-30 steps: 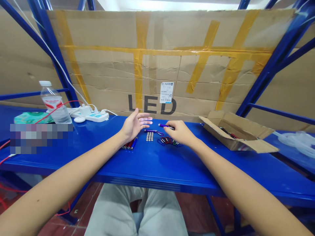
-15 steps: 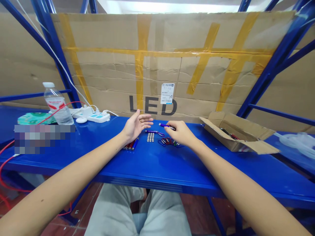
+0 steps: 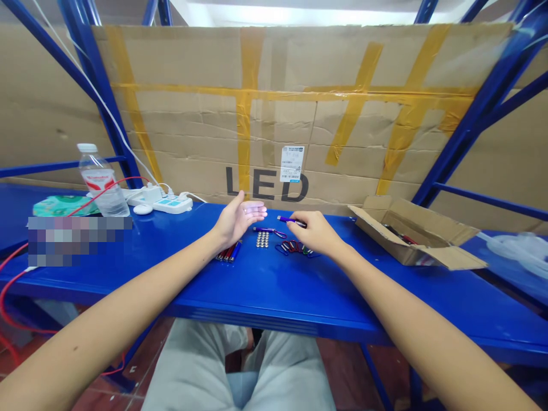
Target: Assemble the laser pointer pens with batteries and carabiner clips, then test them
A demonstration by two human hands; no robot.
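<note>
My right hand [image 3: 315,231] is closed around a small purple flashlight [image 3: 286,219], whose front end points left at my other palm. My left hand [image 3: 240,220] is held up open, fingers stretched, and a violet glow lies across its fingers. Below and between the hands, a purple flashlight with a carabiner [image 3: 263,230] lies on the blue table [image 3: 274,291]. Under it are several button cells [image 3: 262,240] in rows. Several red and blue flashlight tubes [image 3: 229,252] lie side by side, partly behind my left wrist. Coloured carabiners [image 3: 294,247] lie near my right hand.
An open cardboard box [image 3: 402,237] with dark and red pieces stands at the right. To the left are a water bottle [image 3: 100,182], a white power strip [image 3: 173,204] and a red cable [image 3: 12,328]. A large cardboard carton [image 3: 197,131] stands behind the table.
A violet glow now shows on my left fingers, which were unlit before. Both hands have stayed nearly in place.
</note>
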